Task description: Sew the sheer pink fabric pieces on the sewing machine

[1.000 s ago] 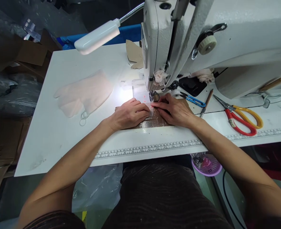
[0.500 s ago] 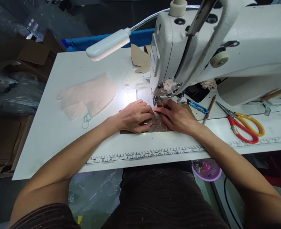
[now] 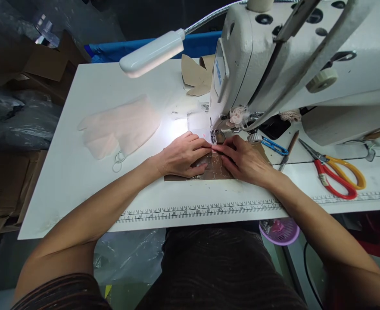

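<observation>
My left hand (image 3: 186, 155) and my right hand (image 3: 246, 161) meet just in front of the presser foot (image 3: 218, 137) of a white sewing machine (image 3: 232, 56). The thumb and index finger of each close on a small piece of pale pink fabric (image 3: 213, 151), mostly covered by the fingers. Beneath both hands lies a brown, shiny sheet (image 3: 217, 170) with creased, tape-like patches. To the left, a sheer pale pink fabric piece (image 3: 122, 125) is spread flat, with a thin looped cord (image 3: 118, 161) at its lower edge.
A lamp (image 3: 153, 54) hangs over the white table (image 3: 89, 189). Right of my hands are blue thread snips (image 3: 275, 146), a brown-handled tool (image 3: 288, 150) and red-and-yellow scissors (image 3: 335, 172). Brown paper pieces (image 3: 196, 75) lie behind; a ruler strip (image 3: 193, 212) follows the front edge.
The view has shifted slightly, so the machine and scissors appear farther right. Both hands keep their pinch by the presser foot; little else differs.
</observation>
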The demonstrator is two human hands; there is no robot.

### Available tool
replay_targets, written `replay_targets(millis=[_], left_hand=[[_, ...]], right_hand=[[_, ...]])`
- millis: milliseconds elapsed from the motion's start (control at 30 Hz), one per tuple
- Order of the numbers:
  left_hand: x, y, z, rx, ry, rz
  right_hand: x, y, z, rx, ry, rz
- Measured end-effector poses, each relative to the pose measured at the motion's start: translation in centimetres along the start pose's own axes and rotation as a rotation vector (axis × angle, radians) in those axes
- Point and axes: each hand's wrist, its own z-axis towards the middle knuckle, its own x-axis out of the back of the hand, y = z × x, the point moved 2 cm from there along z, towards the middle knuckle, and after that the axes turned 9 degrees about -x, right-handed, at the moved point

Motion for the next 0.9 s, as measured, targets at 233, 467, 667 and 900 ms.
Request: replay_targets(millis=[233,467,667,900], left_hand=[[0.0,-0.1,0.1,0.058,-0.037,0.019],[0.2,-0.5,0.1,0.070,-0.100,0.051],[0.3,-0.7,0.1,0.086,-0.142,0.067],[0.4,-0.8,0.3,0.104,-0.173,0.085]], right_hand=[[0.0,-0.1,0.0,-0.017,0.013,0.023],[-0.1,0.0,0.0,-0.060,-0.037,0.031],[2.1,0.7,-0.1,-0.199,-0.111,0.239],[2.2,3.1,0.6,-0.372,-0.151,0.457]])
